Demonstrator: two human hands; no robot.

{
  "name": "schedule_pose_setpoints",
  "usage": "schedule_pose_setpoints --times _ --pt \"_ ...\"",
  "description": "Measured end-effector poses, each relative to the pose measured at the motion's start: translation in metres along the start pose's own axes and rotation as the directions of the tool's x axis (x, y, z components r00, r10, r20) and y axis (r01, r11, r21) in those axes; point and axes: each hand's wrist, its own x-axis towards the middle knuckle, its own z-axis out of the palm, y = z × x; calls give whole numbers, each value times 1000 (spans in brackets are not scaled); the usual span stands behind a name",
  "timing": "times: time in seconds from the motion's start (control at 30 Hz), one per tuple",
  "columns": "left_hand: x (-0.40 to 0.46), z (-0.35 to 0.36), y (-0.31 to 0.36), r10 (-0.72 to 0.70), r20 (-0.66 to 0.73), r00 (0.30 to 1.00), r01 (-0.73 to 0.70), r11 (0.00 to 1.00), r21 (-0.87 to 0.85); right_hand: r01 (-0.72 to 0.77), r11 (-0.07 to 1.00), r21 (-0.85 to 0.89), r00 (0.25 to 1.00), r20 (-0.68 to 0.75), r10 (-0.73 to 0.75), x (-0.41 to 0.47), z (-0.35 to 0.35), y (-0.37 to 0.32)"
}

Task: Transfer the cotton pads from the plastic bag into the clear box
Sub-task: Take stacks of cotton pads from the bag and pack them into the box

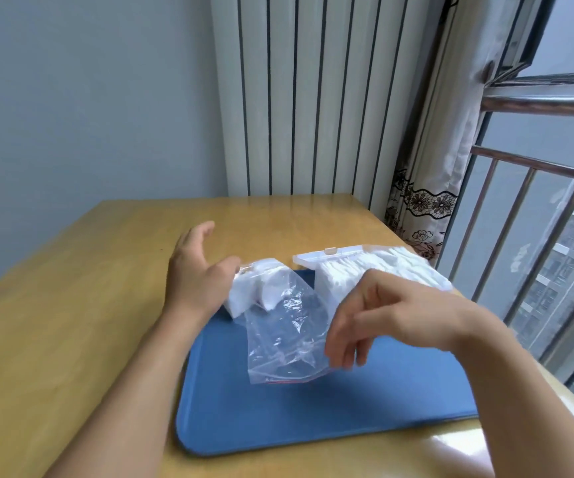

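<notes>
We're mid-transfer: our left hand (pixel 199 270) is pinching the far end of the crinkly clear plastic bag (pixel 285 326), white square cotton pads (pixel 254 291) bunched just beside its thumb. Our right hand (pixel 378 319) is hovering loosely curled, holding nothing, in front of the clear plastic box (pixel 375 267), already stuffed. Next we're probably needing to shake the last pads loose.
</notes>
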Motion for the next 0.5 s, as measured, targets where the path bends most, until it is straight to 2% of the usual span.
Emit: schedule_pose_setpoints --times 0.03,0.1,0.17,0.27,0.43,0.5 --pt "3 -3 -9 -84 99 992 83 996 17 -18 988 -151 998 50 26 3 8 2" --pt "1 -3 -20 -167 274 947 163 986 37 18 897 -442 999 48 4 11 24 6" --pt "-2 -1 -22 -159 303 940 159 987 26 79 814 -575 997 62 -53 22 35 12" --pt "0 -2 -22 -150 313 938 169 985 -34 67 793 -605 991 -55 -125 33 47 18" --pt "6 -7 -24 -202 403 893 288 943 -166 19 770 -637 927 -277 -252 54 58 29" --pt "5 -8 -22 -184 464 867 321 918 -235 71 831 -552 880 -357 -312 56 62 20"
